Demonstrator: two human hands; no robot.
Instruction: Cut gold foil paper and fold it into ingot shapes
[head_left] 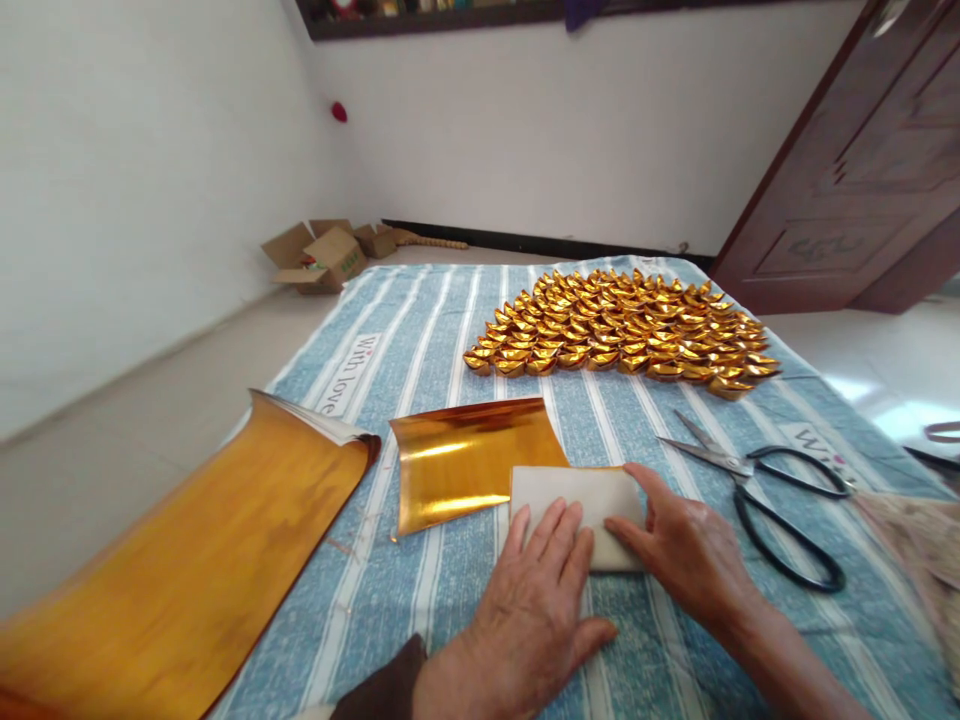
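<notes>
Both hands press flat on a folded paper (581, 500): left hand (529, 610) on its near-left part, right hand (686, 550) on its right edge. Gold foil (465, 460) touches it at left, scissors (772, 490) lie right, gold ingots (622, 335) far on the striped cloth (420, 340)

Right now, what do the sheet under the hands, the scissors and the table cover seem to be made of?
The sheet looks like thin foil paper: mirror-gold on one face, matte white where the left hand and right hand press the folded part. The scissors seem metal, with grey blades and black, probably coated, handles. The table cover looks like woven cloth, matte, blue with white stripes.
</notes>
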